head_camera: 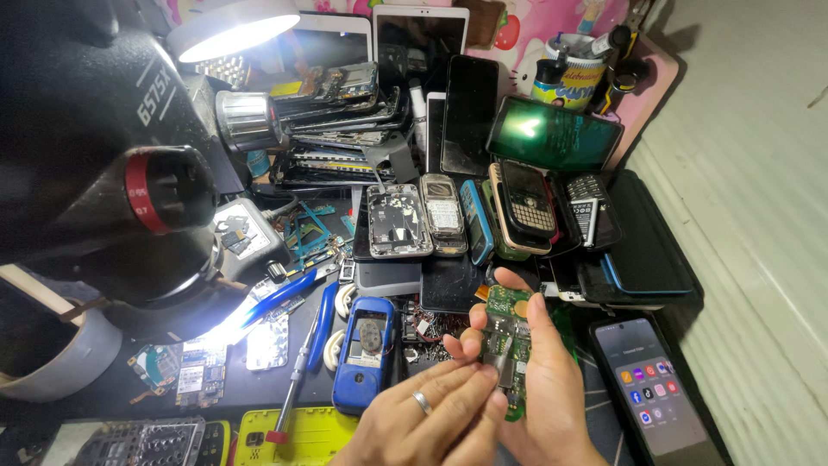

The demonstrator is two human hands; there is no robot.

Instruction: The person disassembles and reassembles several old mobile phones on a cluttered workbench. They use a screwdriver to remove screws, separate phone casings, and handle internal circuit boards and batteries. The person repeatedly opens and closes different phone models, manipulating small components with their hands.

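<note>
A flat green circuit board (507, 345), studded with small metal parts and a round copper-coloured pad near its top, stands almost upright at about five o'clock in the view. The right hand (552, 388) cups it from behind and from the three o'clock side, fingers curled around its edge, with fingertips (511, 279) showing above the top of the board. The left hand (431, 418), a plain silver ring on one finger, comes in from seven o'clock; its fingertips are pinched together against the lower middle of the board, and what they press there is too small to tell.

At nine o'clock from the board lies a blue phone shell (366, 352), plastic, open-backed, with a round grey part inside. Blue-handled tweezers (280, 298) and a thin screwdriver (297, 380) lie further left. At three o'clock rests a glossy smartphone (655, 388) with its screen lit. Toward twelve o'clock, a heap of old keypad phones (526, 207) and bare phone frames covers the dark bench, under a round white lamp (233, 26).
</note>
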